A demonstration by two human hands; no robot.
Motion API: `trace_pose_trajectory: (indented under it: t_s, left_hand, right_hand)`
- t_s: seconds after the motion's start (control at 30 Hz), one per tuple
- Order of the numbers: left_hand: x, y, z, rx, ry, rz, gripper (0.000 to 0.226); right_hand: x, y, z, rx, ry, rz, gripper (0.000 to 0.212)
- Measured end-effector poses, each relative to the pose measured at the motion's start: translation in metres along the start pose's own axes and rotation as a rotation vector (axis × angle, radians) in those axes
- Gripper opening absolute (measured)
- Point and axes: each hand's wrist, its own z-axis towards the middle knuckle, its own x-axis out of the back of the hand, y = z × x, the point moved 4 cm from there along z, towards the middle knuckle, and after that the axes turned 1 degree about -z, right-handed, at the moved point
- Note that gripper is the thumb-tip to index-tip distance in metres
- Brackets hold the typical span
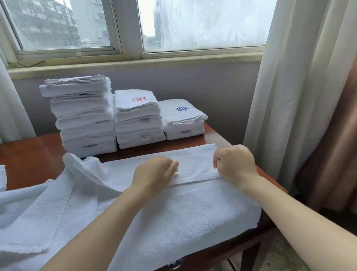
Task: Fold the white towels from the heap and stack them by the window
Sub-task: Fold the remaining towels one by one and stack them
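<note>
Item in hand: one white towel (182, 213), spread over the near right part of the table (30, 162). A folded flap lies over its far section, and the flap's near hem runs straight between my two hands.

My right hand (235, 164) sits at the flap's right edge, fingers curled tight with the thumb at the hem. I judge that it pinches the towel there. My left hand (155, 174) rests on the middle of the flap, fingers loosely bent and close together. Whether they nip cloth or merely press, I cannot tell.

Step judged in hand: squaring this fold. To do it well, I would keep the hem parallel to the layer below, line up the right edges, then smooth outward from the centre.

Edges and room: the towel's near right corner overhangs the table edge. The curtain (280, 91) hangs just beside my right hand. The heap (13, 212) crowds the left and touches this towel. Under the window (180, 11) stand the tall stack (84, 115), middle stack (138, 120) and low stack (182, 121), side by side. A strip of bare table separates them from the flap. The low stack looks the easiest landing.
</note>
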Motion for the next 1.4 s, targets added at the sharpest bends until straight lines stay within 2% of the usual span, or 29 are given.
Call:
trace_pose_trajectory:
  t_s: [0.07, 0.13, 0.2, 0.3, 0.37, 0.57, 1.0, 1.13, 1.23, 1.3, 1.4]
  left_hand:
    - [0.0, -0.004, 0.003, -0.008, 0.033, 0.015, 0.022]
    - [-0.001, -0.009, 0.006, -0.01, 0.043, 0.028, 0.026]
    - [-0.005, -0.015, 0.008, 0.015, 0.021, 0.082, 0.04]
    - [-0.021, -0.026, 0.006, 0.116, -0.167, 0.229, 0.058]
    - [-0.032, -0.033, 0.005, 0.17, -0.261, 0.23, 0.061]
    - [-0.046, -0.023, 0.025, 0.2, -0.293, 0.228, 0.063]
    - [-0.074, 0.019, 0.071, 0.244, -0.209, 0.204, 0.063]
    - [-0.066, 0.024, 0.068, 0.211, -0.165, 0.119, 0.058]
    - [-0.047, 0.028, 0.061, 0.175, -0.262, -0.01, 0.049]
    - [-0.027, 0.021, 0.051, 0.203, -0.282, -0.15, 0.036]
    - [0.01, 0.007, 0.025, 0.195, -0.202, -0.208, 0.029]
  right_hand:
    - [0.001, -0.009, -0.002, -0.025, 0.034, 0.102, 0.035]
    - [-0.004, -0.024, 0.002, -0.05, -0.018, 0.314, 0.039]
    - [-0.02, -0.044, 0.005, -0.019, -0.195, 0.423, 0.046]
    - [-0.052, -0.062, 0.002, 0.022, -0.408, 0.223, 0.054]
    - [-0.068, -0.059, 0.002, -0.006, -0.449, 0.087, 0.06]
    - [-0.078, -0.033, 0.023, 0.02, -0.425, 0.033, 0.063]
    - [-0.083, 0.029, 0.061, 0.015, -0.383, 0.046, 0.063]
    - [-0.081, 0.031, 0.059, 0.023, -0.36, 0.056, 0.061]
    - [-0.074, 0.032, 0.054, 0.019, -0.332, 0.089, 0.057]
    - [-0.066, 0.027, 0.05, 0.019, -0.292, 0.111, 0.052]
    - [-0.05, -0.002, 0.039, 0.04, -0.174, 0.311, 0.046]
